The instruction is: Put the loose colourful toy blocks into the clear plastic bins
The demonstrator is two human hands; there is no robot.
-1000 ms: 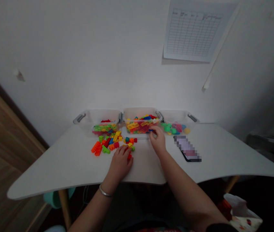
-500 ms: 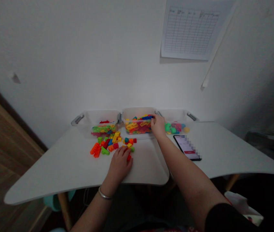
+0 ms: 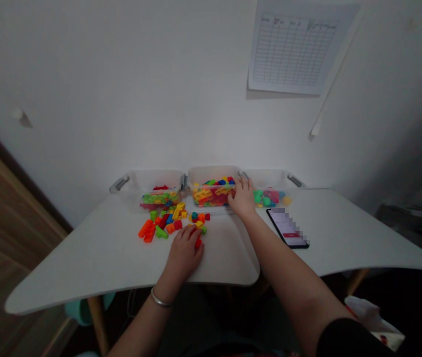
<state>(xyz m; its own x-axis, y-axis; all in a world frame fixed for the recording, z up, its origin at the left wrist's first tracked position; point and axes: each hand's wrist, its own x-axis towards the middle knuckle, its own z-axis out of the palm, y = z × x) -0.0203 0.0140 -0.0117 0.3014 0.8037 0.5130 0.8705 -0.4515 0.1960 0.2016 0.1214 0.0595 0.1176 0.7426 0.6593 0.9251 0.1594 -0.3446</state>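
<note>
Sleeve (image 3: 348,339), black and cut off by the lower edge of the view, lay nearest, behind the right hand; a bracelet (image 3: 160,297) circled the left wrist; the left hand (image 3: 184,253) rested on the white table (image 3: 95,258), its fingers bent over a red block (image 3: 198,243) that showed beside the thumb; whether it was gripped or merely covered could not be told; this hand had barely shifted across the frames. Just ahead of its fingertips sat a green block (image 3: 204,230); beyond and to its left spread other loose blocks (image 3: 177,212), with orange blocks (image 3: 147,231) outermost; a phone (image 3: 283,225), its screen partly pixelated, lay to the right of the right forearm.

The right hand (image 3: 244,199) was at the right end of the middle box (image 3: 214,172), thumb and fingers parted, nothing visible between them; a second ago it had held something blue before that box, and half a second ago it touched blue at the rim; now blue pieces (image 3: 221,182) lay on the heap left of its fingers; its hidden fingertips were hard to make out. Left of that grip stood the left box (image 3: 154,176); right of it, the right box (image 3: 270,177), partly hidden by the hand; farthest hung a sheet (image 3: 288,54), its print unreadable.
</note>
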